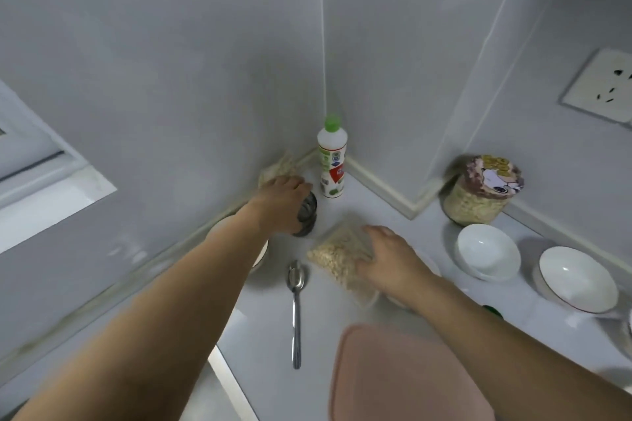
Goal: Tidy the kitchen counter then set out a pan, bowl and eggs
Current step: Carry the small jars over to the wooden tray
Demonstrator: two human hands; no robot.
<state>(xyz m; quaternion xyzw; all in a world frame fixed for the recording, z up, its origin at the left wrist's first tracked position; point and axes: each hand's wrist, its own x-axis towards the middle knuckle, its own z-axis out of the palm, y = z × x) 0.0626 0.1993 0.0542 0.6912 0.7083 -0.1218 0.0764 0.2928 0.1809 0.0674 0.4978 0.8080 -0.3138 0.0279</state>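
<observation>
My left hand reaches to the back corner of the white counter and grips a small shiny metal cup from above. A second clear bag of oats leans against the wall just behind that hand. My right hand grips a clear plastic bag of oats lying on the counter. Two white bowls stand to the right. Part of another white bowl shows under my left forearm.
A white bottle with a green cap stands in the corner. A glass jar of oats with a patterned lid is by the right wall. A metal spoon lies mid-counter, a pink board at the front. A wall socket is upper right.
</observation>
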